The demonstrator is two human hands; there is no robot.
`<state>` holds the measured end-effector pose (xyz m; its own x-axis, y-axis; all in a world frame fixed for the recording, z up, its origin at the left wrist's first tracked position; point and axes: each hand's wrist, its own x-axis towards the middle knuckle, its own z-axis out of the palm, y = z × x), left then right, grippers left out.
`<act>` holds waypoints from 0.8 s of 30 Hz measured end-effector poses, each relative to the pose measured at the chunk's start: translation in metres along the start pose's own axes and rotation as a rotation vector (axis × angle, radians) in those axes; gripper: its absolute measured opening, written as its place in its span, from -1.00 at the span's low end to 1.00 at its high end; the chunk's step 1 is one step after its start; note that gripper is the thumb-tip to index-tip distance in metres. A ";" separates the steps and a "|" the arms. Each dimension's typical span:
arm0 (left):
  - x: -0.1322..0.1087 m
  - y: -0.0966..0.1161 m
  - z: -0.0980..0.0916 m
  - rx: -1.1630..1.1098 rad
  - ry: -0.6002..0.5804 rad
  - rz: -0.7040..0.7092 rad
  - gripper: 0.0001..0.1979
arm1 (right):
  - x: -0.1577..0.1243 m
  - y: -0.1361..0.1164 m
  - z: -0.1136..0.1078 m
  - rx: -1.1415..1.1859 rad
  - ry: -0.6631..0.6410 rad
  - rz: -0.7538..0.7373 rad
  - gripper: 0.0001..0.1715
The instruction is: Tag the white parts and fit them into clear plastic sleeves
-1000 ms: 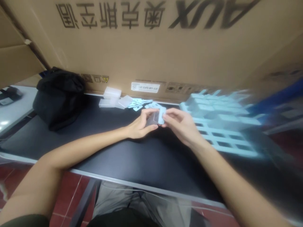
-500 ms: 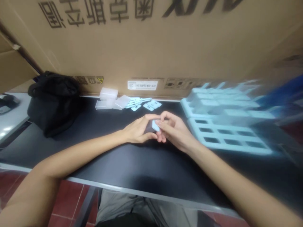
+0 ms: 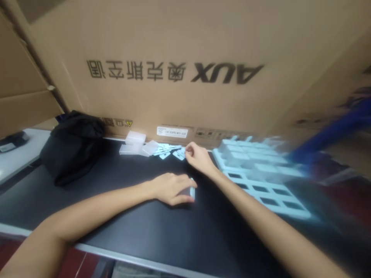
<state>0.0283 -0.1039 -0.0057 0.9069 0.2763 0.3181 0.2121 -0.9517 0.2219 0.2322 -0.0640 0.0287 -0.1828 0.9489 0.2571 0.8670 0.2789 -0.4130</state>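
Observation:
My left hand (image 3: 171,188) is closed around a small clear box with a light-blue piece (image 3: 192,189) at its right end, held low over the black table. The hand covers most of the box. My right hand (image 3: 200,157) is at the back of the table, its fingertips pinched together at the right edge of a group of flat light-blue pieces (image 3: 179,154). Whether one of them is between those fingers is hidden. More of these flat pieces (image 3: 164,150) lie just left, some overlapping.
Several clear plastic boxes (image 3: 135,138) sit left of the flat pieces. Light-blue slotted racks (image 3: 269,189) stand at the right, blurred, with boxes in the rear part. A black cloth bag (image 3: 74,146) lies at the left. Behind rises a large cardboard carton (image 3: 174,34).
My hands have parted. The right one has moved away to the flat pieces at the back, while the left keeps the box with its light-blue end. The camera view has tilted up.

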 end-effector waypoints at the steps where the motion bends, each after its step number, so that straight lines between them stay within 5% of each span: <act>1: 0.000 0.001 0.000 0.070 -0.020 0.008 -0.51 | 0.015 -0.003 -0.001 -0.042 -0.022 -0.037 -0.82; 7: 0.002 0.003 -0.002 0.264 -0.109 0.052 -0.54 | 0.070 -0.023 0.006 -0.335 -0.258 -0.169 -0.64; 12: 0.004 0.001 0.000 0.215 -0.084 0.067 -0.51 | 0.083 -0.022 0.011 -0.470 -0.360 -0.179 -0.50; 16: 0.002 -0.002 0.002 0.103 -0.048 0.013 -0.53 | 0.084 -0.019 0.003 -0.506 -0.373 -0.186 -0.66; 19: 0.000 -0.004 -0.001 -0.034 0.040 -0.024 -0.62 | 0.079 -0.018 -0.009 -0.492 -0.331 -0.172 -0.71; 24: 0.004 -0.010 -0.004 -0.245 0.308 -0.118 -0.68 | 0.061 -0.024 -0.047 -0.379 -0.231 -0.124 -0.35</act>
<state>0.0279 -0.0925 -0.0028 0.7222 0.4441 0.5303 0.1813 -0.8614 0.4744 0.2221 -0.0200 0.0958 -0.3573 0.9317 0.0652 0.9325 0.3598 -0.0312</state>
